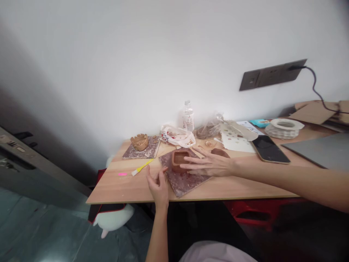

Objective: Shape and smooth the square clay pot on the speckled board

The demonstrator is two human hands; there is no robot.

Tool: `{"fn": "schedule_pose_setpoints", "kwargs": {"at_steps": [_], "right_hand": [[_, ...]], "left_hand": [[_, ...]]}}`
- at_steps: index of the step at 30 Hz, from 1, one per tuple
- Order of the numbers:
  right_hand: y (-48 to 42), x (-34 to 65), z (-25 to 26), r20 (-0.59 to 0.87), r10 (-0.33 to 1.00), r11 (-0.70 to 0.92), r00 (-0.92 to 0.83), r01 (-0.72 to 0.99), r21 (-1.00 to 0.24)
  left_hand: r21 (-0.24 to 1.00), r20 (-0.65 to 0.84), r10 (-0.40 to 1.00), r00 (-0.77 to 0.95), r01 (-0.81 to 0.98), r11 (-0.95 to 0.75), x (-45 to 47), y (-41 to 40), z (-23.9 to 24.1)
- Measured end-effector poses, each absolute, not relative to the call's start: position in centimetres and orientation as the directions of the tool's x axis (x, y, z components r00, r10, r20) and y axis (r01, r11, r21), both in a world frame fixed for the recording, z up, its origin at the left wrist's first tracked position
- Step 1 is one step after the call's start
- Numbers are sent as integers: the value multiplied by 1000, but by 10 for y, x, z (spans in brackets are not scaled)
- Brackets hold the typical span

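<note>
A square, hollow brown clay box [180,159] with rounded corners stands on a speckled dark board [178,187] near the table's front edge. My right hand [205,163] reaches in from the right with fingers spread, the fingertips over the box's right side and rim. Left of the board, my left hand [157,185] has its fingers curled, with a small brown piece of clay [164,169] showing at the fingertips. Behind my right hand lies a brown clay lump [220,153], partly hidden. A yellow-handled brush [142,167] lies left of the board.
A crown-rimmed clay bowl [139,143] sits on another board [148,153]. Farther back are a plastic bag [178,136], a bottle [188,116] and bagged clay [205,131]. A phone [269,149], white ribbed pot [284,129] and laptop [321,149] lie right.
</note>
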State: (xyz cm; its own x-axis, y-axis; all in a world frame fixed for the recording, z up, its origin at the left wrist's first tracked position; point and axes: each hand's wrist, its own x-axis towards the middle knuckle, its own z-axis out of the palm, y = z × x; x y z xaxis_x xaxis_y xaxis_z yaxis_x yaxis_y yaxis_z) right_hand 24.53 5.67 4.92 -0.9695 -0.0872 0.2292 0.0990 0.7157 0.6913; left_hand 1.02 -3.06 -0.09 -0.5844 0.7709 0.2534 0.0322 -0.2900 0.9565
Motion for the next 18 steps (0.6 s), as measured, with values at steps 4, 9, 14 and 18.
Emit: {"fn": "schedule_pose_setpoints", "kwargs": {"at_steps": [4,9,14,18], "right_hand": [[56,251,53,212,-82,716,-974,91,693],[56,238,53,203,-59,700,-977,104,706],[55,217,48,180,-40,665,-983,108,739],[52,207,51,177,-28,616,-984,123,778]], "left_hand": [[957,251,769,-588,33,-287,11,-30,0],[960,239,775,-585,22,-279,10,-31,0],[960,224,777,-588,-4,-280,11,-31,3],[962,221,781,-584,-3,-275,11,-31,3]]}}
